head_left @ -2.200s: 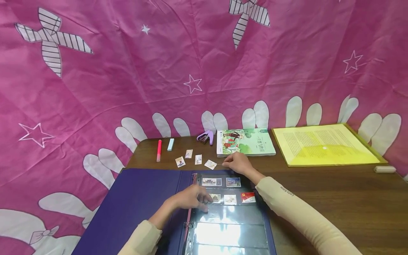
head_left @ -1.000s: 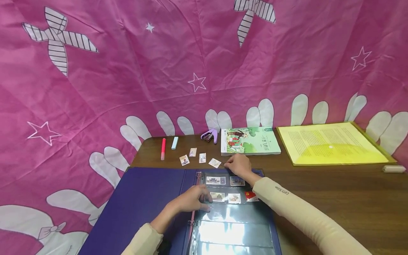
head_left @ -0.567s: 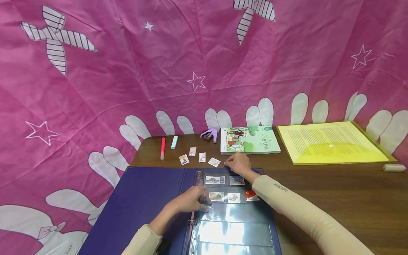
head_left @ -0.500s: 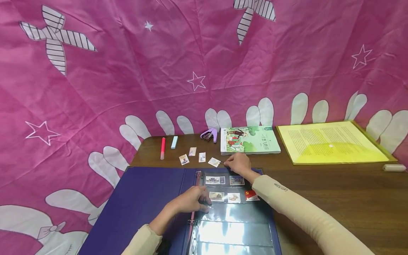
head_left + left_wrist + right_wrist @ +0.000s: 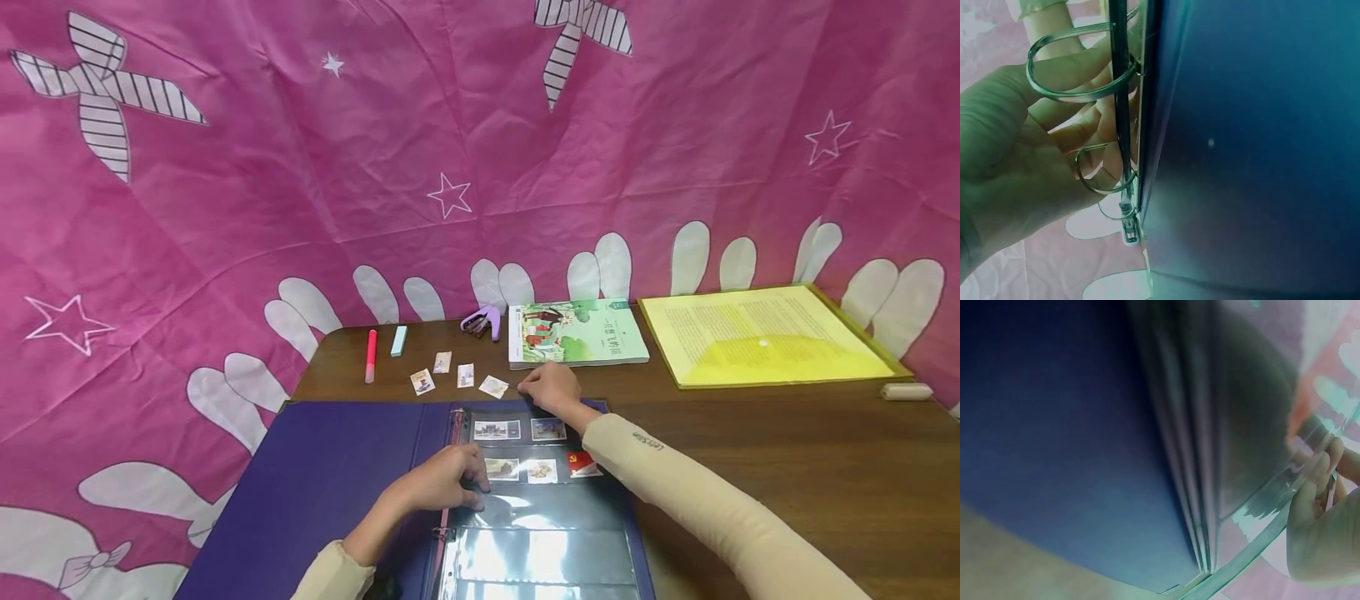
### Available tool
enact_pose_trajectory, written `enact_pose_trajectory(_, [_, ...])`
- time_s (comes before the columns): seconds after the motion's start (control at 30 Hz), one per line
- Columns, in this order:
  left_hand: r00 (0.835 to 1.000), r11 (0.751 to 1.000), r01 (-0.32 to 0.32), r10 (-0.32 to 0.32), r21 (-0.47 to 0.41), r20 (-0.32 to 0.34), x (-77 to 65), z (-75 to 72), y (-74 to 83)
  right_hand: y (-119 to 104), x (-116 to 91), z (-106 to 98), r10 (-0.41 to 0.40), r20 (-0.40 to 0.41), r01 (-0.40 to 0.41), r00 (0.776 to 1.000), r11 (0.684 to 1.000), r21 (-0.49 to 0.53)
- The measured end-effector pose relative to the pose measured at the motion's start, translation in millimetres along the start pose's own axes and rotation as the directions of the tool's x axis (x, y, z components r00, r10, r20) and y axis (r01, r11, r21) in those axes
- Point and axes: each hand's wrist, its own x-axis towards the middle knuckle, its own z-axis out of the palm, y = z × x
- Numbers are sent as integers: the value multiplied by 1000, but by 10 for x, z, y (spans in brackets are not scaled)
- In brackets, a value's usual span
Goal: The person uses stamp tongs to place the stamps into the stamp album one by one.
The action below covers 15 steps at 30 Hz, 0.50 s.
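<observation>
My right hand (image 5: 551, 387) pinches thin tweezers (image 5: 513, 387) just beyond the album's top edge. Their tip is right at a small loose stamp (image 5: 493, 386), which lies tilted on the table. Fingers and thumb are drawn together in the right wrist view, mostly past the clear page. An open blue ring-binder stamp album (image 5: 341, 467) lies below. Its clear pocket page (image 5: 555, 508) bears several stamps in the top two rows, among them a red one (image 5: 584, 464). My left hand (image 5: 442, 479) rests on the page's left side by the rings (image 5: 1079, 97), fingers loosely bent, thumb apart.
Several other loose stamps (image 5: 465, 375) lie left of the tweezers. Behind are a pink marker (image 5: 371, 357), a light blue stick (image 5: 399, 341), a purple stapler (image 5: 482, 321) and a green book (image 5: 600, 333). A yellow folder (image 5: 772, 333) and a pale roll (image 5: 906, 392) are at right.
The head view has shifted slightly. My right hand keeps the tweezers at the same loose stamp, which has hardly moved. My left hand stays on the page, and the glare there has changed shape.
</observation>
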Motion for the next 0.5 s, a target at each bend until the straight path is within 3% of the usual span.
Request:
enact_pose_trajectory(0.27, [1000, 1000, 27, -27, 2, 3, 39, 1, -9, 20, 28, -47, -21, -12, 21, 1000, 1000, 12])
enact_pose_trajectory(0.5, [994, 988, 101, -96, 116, -50, 6, 60, 125, 60, 27, -36, -7, -1, 7, 1000, 999, 48])
